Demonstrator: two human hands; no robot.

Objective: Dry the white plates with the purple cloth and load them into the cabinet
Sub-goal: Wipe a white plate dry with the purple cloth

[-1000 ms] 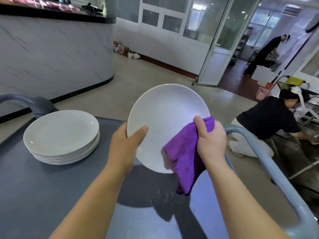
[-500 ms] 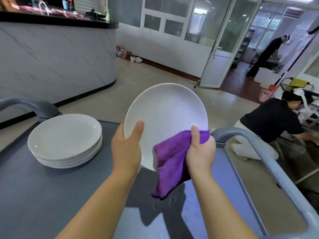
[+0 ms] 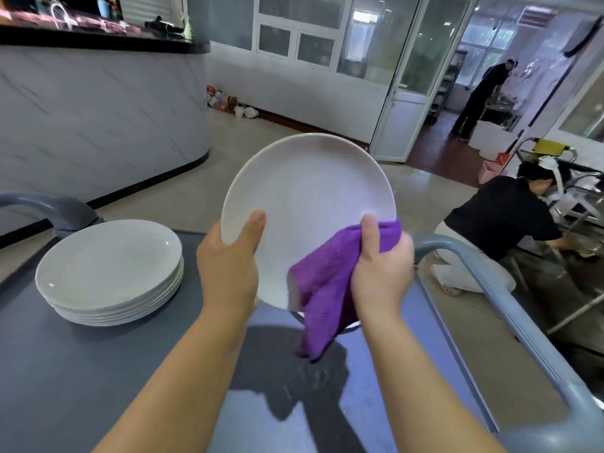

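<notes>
Wiping continues: our right hand [image 3: 380,273], pinching the purple cloth [image 3: 323,289], has slid down the plate [image 3: 309,204] rim; left hand [image 3: 228,266] clamps the opposite edge. Stack [image 3: 108,269] on cart [image 3: 98,371] awaits.

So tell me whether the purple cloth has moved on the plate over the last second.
Yes. The purple cloth slid from the plate's right rim toward its lower middle.

Left hand [image 3: 228,266] gripping white plate [image 3: 310,204] rim, thumb forward; right hand [image 3: 380,269] pinching purple cloth [image 3: 322,289] against it.
</notes>
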